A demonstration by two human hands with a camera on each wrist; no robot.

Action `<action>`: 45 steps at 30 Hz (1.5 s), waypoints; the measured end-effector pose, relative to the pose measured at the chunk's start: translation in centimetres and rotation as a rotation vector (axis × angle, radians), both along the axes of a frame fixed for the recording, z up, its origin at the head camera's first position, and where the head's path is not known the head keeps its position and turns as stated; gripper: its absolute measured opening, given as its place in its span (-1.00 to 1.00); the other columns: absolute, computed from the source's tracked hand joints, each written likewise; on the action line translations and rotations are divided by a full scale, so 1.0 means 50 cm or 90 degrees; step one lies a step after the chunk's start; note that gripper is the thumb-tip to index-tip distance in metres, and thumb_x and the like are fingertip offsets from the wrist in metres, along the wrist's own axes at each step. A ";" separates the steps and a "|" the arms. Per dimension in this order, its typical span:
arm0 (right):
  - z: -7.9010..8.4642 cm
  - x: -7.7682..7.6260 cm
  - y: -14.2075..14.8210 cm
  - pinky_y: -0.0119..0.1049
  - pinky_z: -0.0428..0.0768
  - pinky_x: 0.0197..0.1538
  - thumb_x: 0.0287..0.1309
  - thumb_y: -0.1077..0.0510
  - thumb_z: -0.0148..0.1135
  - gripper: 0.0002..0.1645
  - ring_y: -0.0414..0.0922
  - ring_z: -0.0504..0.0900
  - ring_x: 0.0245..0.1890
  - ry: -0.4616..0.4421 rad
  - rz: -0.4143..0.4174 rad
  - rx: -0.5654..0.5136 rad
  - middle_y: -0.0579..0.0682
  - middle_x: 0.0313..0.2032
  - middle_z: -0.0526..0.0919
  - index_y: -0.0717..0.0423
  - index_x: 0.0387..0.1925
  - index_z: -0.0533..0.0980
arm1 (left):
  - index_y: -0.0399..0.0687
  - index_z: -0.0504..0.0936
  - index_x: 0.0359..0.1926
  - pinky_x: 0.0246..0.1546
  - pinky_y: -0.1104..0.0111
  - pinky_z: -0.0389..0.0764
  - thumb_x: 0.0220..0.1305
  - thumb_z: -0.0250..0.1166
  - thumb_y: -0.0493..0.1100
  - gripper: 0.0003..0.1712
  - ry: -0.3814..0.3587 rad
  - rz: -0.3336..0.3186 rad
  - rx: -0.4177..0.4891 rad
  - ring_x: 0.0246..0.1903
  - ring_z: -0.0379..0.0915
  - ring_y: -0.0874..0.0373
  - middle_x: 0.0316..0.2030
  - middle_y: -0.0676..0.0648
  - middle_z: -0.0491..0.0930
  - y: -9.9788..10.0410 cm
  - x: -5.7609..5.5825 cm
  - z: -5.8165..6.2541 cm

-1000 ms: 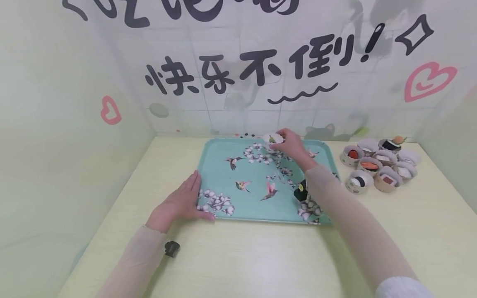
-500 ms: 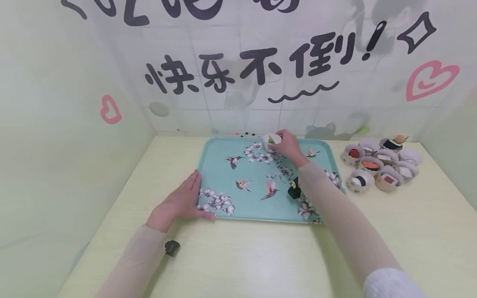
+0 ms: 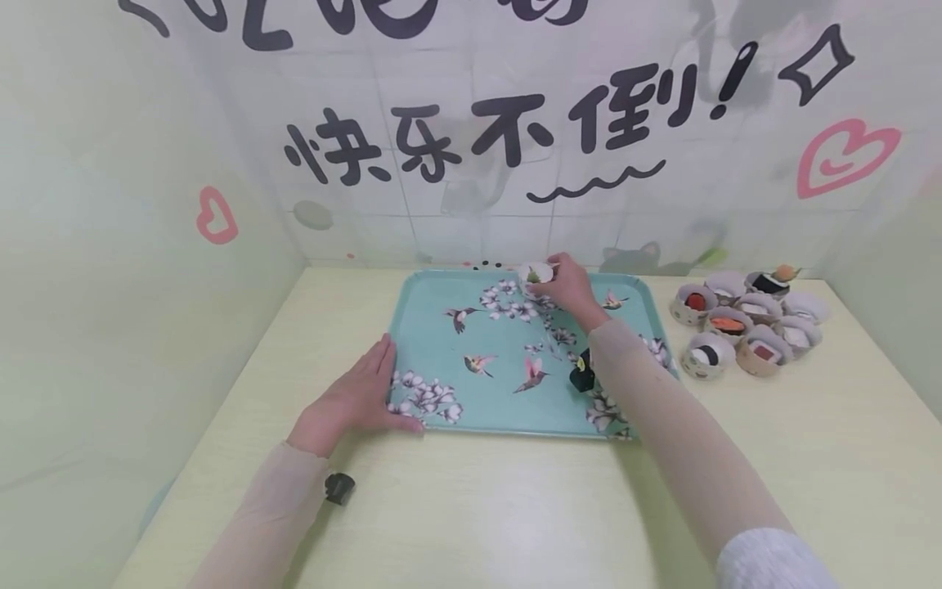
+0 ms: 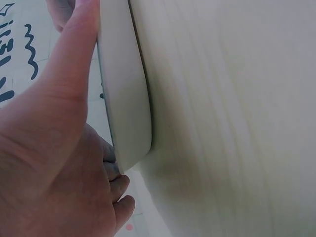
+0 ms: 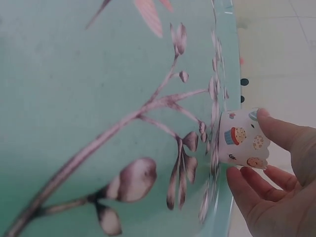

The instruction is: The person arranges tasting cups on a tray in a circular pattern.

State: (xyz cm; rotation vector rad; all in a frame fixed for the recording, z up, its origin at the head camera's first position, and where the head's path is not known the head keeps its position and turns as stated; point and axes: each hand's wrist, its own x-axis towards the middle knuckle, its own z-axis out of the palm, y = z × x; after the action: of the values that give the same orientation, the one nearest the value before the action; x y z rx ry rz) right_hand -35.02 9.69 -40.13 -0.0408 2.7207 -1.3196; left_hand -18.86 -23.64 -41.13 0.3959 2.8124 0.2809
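Observation:
My right hand [image 3: 574, 288] pinches a white paper baking cup [image 5: 242, 138] between thumb and fingers at the rear of the tray. The cup has cupcake prints, and something green [image 3: 535, 277] shows inside it. In the right wrist view its base meets the tray's flowered surface. The tray [image 3: 434, 327] is turquoise, with birds and blossoms. At its front left corner rests my left hand [image 3: 349, 401], fingers straight along the left side and thumb along the front edge. From the left wrist, the tray's pale outer side [image 4: 126, 98] shows beside that hand.
Several paper cups [image 3: 765, 352] holding sushi-like pieces cluster on the table [image 3: 478, 507] right of the tray. Among them are an orange-topped piece [image 3: 728, 325] and a red one [image 3: 695, 302]. A wall [image 3: 471, 221] with black lettering stands close behind the tray.
My right forearm has swung slightly left over the tray, while the cup has come down a little at nearly the same spot. The left hand stays at its corner.

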 end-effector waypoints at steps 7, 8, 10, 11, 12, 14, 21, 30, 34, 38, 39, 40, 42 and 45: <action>0.012 0.009 0.014 0.07 0.54 0.26 0.24 0.01 0.36 -0.09 0.18 0.48 0.24 -0.012 -0.011 -0.016 0.26 0.31 0.42 0.20 0.45 0.13 | -0.43 -0.26 0.54 0.55 -0.07 0.04 -0.22 0.43 0.57 0.69 -0.003 0.002 -0.001 0.57 -0.31 -0.30 0.57 -0.38 -0.33 0.004 0.000 0.004; 0.014 0.011 0.015 0.07 0.54 0.26 0.24 0.00 0.36 -0.09 0.18 0.47 0.24 -0.014 -0.012 -0.017 0.26 0.31 0.42 0.19 0.45 0.13 | -0.43 -0.26 0.53 0.54 -0.07 0.04 -0.22 0.43 0.56 0.69 -0.003 0.003 0.001 0.56 -0.31 -0.30 0.57 -0.38 -0.33 0.003 0.000 0.003; 0.017 0.016 0.019 0.07 0.53 0.27 0.24 -0.01 0.36 -0.10 0.17 0.47 0.25 -0.017 -0.014 -0.018 0.25 0.31 0.42 0.19 0.45 0.14 | -0.43 -0.26 0.53 0.55 -0.06 0.04 -0.22 0.44 0.56 0.69 -0.002 0.004 0.000 0.57 -0.31 -0.30 0.57 -0.38 -0.33 0.002 0.001 0.002; 0.018 0.018 0.020 0.07 0.53 0.28 0.25 -0.01 0.35 -0.11 0.17 0.47 0.24 -0.018 -0.016 -0.021 0.25 0.31 0.42 0.19 0.44 0.15 | -0.44 -0.26 0.53 0.54 -0.07 0.04 -0.21 0.44 0.56 0.69 0.000 0.003 0.001 0.56 -0.31 -0.31 0.57 -0.39 -0.33 0.002 0.001 0.001; 0.020 0.021 0.023 0.07 0.53 0.28 0.25 -0.01 0.35 -0.12 0.17 0.47 0.24 -0.020 -0.017 -0.025 0.25 0.31 0.42 0.19 0.44 0.16 | -0.45 -0.25 0.53 0.54 -0.08 0.04 -0.21 0.44 0.55 0.69 0.002 0.001 0.002 0.56 -0.30 -0.32 0.56 -0.40 -0.33 0.002 0.002 0.001; 0.023 0.026 0.028 0.07 0.52 0.28 0.27 -0.02 0.33 -0.14 0.17 0.47 0.23 -0.024 -0.017 -0.030 0.24 0.30 0.42 0.19 0.43 0.16 | -0.45 -0.26 0.53 0.55 -0.07 0.03 -0.21 0.44 0.56 0.69 0.000 -0.001 -0.001 0.56 -0.32 -0.31 0.56 -0.40 -0.34 0.001 0.002 0.000; 0.028 0.036 0.053 0.08 0.54 0.25 0.29 -0.05 0.29 -0.19 0.16 0.50 0.20 -0.030 -0.015 -0.042 0.23 0.26 0.46 0.20 0.40 0.20 | -0.44 -0.28 0.53 0.55 -0.08 0.02 -0.22 0.42 0.58 0.70 -0.004 -0.001 0.000 0.56 -0.34 -0.31 0.57 -0.39 -0.36 0.000 0.000 -0.002; 0.027 0.044 0.077 0.07 0.55 0.26 0.29 -0.04 0.31 -0.19 0.18 0.51 0.22 -0.020 -0.018 -0.038 0.25 0.25 0.50 0.22 0.40 0.21 | -0.45 -0.26 0.53 0.55 -0.09 0.02 -0.19 0.43 0.56 0.68 -0.008 0.001 0.002 0.56 -0.33 -0.33 0.56 -0.39 -0.36 0.003 0.003 0.004; 0.025 0.051 0.088 0.08 0.55 0.24 0.29 -0.03 0.30 -0.20 0.19 0.52 0.21 -0.009 -0.011 -0.040 0.26 0.24 0.51 0.24 0.39 0.22 | -0.46 -0.25 0.53 0.54 -0.09 0.02 -0.19 0.44 0.55 0.67 -0.007 -0.001 0.004 0.56 -0.32 -0.33 0.56 -0.41 -0.35 0.002 0.002 0.003; 0.026 0.064 0.101 0.08 0.53 0.27 0.28 -0.04 0.31 -0.18 0.20 0.50 0.23 -0.005 -0.001 -0.038 0.27 0.25 0.50 0.25 0.39 0.22 | -0.46 -0.25 0.53 0.54 -0.09 0.03 -0.19 0.43 0.55 0.67 -0.008 -0.001 0.002 0.56 -0.32 -0.33 0.56 -0.41 -0.35 0.001 0.002 0.000; 0.027 0.067 0.105 0.08 0.53 0.28 0.28 -0.05 0.31 -0.18 0.20 0.49 0.24 -0.004 0.000 -0.036 0.26 0.26 0.50 0.25 0.39 0.23 | -0.45 -0.26 0.53 0.54 -0.10 0.02 -0.19 0.43 0.56 0.67 -0.009 -0.001 0.002 0.56 -0.33 -0.33 0.56 -0.40 -0.36 0.001 0.002 0.000; 0.028 0.071 0.109 0.08 0.52 0.28 0.28 -0.06 0.31 -0.18 0.19 0.48 0.25 -0.001 0.001 -0.034 0.26 0.26 0.49 0.25 0.39 0.23 | -0.46 -0.26 0.53 0.54 -0.10 0.03 -0.19 0.42 0.56 0.68 -0.008 -0.001 0.003 0.56 -0.32 -0.33 0.56 -0.41 -0.36 0.001 0.002 0.000; 0.030 0.079 0.117 0.09 0.51 0.29 0.28 -0.07 0.31 -0.19 0.19 0.47 0.26 0.009 0.002 -0.030 0.26 0.26 0.49 0.25 0.38 0.25 | -0.45 -0.26 0.53 0.54 -0.10 0.03 -0.19 0.42 0.57 0.68 -0.009 0.000 0.001 0.56 -0.33 -0.33 0.56 -0.40 -0.36 0.001 0.001 0.000; 0.033 0.092 0.128 0.10 0.50 0.30 0.29 -0.07 0.30 -0.22 0.19 0.45 0.29 0.026 0.004 -0.036 0.26 0.27 0.49 0.24 0.36 0.28 | -0.44 -0.26 0.53 0.54 -0.10 0.03 -0.19 0.41 0.58 0.68 -0.008 0.001 -0.003 0.56 -0.33 -0.33 0.56 -0.40 -0.36 0.002 0.000 0.001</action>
State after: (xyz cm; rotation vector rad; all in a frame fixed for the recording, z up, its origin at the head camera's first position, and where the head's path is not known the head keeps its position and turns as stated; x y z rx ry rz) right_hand -30.40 16.08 -38.46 -0.0827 2.7141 -1.4091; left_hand -18.87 -23.53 -41.10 0.3907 2.8008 0.2769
